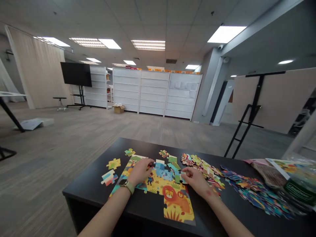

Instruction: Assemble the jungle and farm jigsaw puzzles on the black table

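A partly joined jigsaw puzzle [154, 186] with a lion, an elephant and yellow ground lies on the black table. My left hand [140, 170], with a watch on the wrist, rests over its left part, fingers bent and the thumb apart from the index finger. Just right of the elephant section, my right hand [194, 177] is closed on a small pale-blue and white puzzle piece [183, 178], partly hidden by the fingers. Green puzzle pieces [174, 167] lie between the hands. Loose pieces, one yellow [114, 163] and one red, white and blue [109, 177], sit to the left.
Right of my right hand spreads a pile of colourful pieces [201, 166]. Farther right are a dark-blue pile [259, 192] and a clear bottle with a green label [300, 191]. The table's front edge [98, 204] runs below the puzzle. A black easel stand [247, 121] stands behind.
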### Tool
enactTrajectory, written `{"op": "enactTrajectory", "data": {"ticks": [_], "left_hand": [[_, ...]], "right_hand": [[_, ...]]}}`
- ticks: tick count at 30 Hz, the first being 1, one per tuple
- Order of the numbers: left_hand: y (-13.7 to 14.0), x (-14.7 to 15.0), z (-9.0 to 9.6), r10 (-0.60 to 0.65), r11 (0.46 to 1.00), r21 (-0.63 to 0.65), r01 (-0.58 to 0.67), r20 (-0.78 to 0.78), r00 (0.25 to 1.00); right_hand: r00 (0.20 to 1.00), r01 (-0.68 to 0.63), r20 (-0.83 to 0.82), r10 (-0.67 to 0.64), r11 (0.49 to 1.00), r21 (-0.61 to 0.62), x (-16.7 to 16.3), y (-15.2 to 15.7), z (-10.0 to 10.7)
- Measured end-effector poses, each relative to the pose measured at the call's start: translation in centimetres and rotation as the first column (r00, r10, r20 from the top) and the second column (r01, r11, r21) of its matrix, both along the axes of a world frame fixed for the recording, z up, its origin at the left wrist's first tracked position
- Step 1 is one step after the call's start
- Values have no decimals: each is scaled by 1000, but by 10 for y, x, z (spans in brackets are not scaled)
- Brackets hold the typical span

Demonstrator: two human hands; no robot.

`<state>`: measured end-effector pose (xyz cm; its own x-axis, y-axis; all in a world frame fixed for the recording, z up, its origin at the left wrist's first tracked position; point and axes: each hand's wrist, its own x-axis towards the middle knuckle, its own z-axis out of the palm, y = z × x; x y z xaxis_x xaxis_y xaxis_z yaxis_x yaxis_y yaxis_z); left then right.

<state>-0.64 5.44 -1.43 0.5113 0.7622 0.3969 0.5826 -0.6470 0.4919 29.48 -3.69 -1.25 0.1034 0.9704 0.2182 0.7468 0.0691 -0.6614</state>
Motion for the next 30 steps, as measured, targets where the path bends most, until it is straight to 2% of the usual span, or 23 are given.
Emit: {"op": "enactTrajectory", "data": {"ticks": [7,9,14,19,22,25,30], "left_hand": [[-6,-1,2,-4,1000,23,5,-34,999],[-6,-1,3,0,1000,19,0,-39,999],[-7,0,4,-8,1000,4,9,-39,999],[-5,-2,5,-25,1000,0,25,-43,999],[-13,4,14,-37,997,69,44,-101,994],[-35,21,26,-104,980,147,133,-190,976],[-77,55,37,-367,923,40,384,-211,906]], "right_hand": [[973,53,226,-52,999,2,-10,2,13],[972,35,233,-31,999,-13,-8,2,17],[977,-46,199,75,989,-143,-2,10,27],[972,-54,225,69,996,-72,-5,32,33],[969,-53,238,59,998,-33,-12,44,27],[974,-39,220,46,999,-36,-15,51,17],[990,5,140,-2,1000,-27,-6,55,8]]}}
